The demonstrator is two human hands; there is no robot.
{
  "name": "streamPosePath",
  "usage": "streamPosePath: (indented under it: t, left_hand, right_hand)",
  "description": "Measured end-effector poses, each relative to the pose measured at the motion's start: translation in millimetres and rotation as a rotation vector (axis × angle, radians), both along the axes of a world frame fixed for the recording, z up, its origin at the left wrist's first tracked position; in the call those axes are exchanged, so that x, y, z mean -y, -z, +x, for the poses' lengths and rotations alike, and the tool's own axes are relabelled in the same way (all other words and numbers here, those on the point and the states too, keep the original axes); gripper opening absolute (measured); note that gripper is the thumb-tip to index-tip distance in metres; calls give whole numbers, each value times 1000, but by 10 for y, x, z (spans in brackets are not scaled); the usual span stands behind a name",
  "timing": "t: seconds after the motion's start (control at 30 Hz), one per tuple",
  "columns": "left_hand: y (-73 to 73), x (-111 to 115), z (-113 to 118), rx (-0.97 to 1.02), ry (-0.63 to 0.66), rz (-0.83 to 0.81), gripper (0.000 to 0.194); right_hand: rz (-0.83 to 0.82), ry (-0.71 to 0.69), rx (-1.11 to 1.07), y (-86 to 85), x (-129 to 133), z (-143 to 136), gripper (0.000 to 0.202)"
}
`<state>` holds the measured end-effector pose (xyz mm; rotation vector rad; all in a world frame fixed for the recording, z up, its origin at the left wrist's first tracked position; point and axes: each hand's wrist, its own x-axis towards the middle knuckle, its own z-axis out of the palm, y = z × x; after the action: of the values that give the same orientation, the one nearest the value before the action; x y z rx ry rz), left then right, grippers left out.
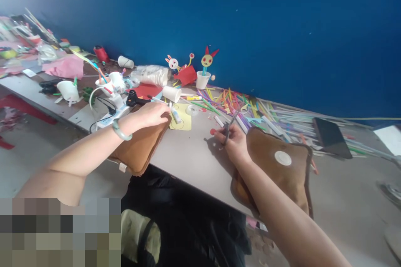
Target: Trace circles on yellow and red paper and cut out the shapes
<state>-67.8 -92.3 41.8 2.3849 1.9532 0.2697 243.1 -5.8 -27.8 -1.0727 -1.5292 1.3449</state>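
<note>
My left hand [155, 112], with a pale bangle on its wrist, reaches over a brown cushion-like pad [140, 146]. Its fingertips close at the upper end of a small white glue bottle [176, 115] with a bluish label, which tilts over a yellow paper sheet [185, 123] marked with drawn circles. In my right hand [234, 142] are metal scissors [231, 124], blades pointing up and away. A small red paper disc [213, 132] shows at this hand's fingertips; whether it is pinched I cannot tell. Beneath the right forearm lies a second brown pad [275, 175] with a white round patch.
Behind my hands are a tape roll [192, 110], a white paper cup [172, 94], a cup with a rabbit-eared figure [203, 80] and many coloured pipe cleaners [232, 100]. A black glue gun [135, 98] and power strip [117, 114] sit left; a dark phone [332, 137] lies right.
</note>
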Motion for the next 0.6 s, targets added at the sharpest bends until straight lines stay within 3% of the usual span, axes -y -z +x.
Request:
streamPosePath:
  t: [0.13, 0.27, 0.47, 0.6]
  left_hand:
    - [50, -232, 179, -116, 155, -4, 22]
    - [134, -394, 271, -250, 213, -32, 21]
    - [292, -629, 227, -192, 169, -49, 21]
    - [291, -606, 283, -244, 149, 44, 21]
  right_hand:
    - [6, 30, 34, -23, -3, 4, 35]
    - [-10, 33, 19, -15, -6, 6, 36]
    - [-47, 17, -25, -41, 26, 1, 39]
    - [-75, 5, -36, -85, 52, -6, 40]
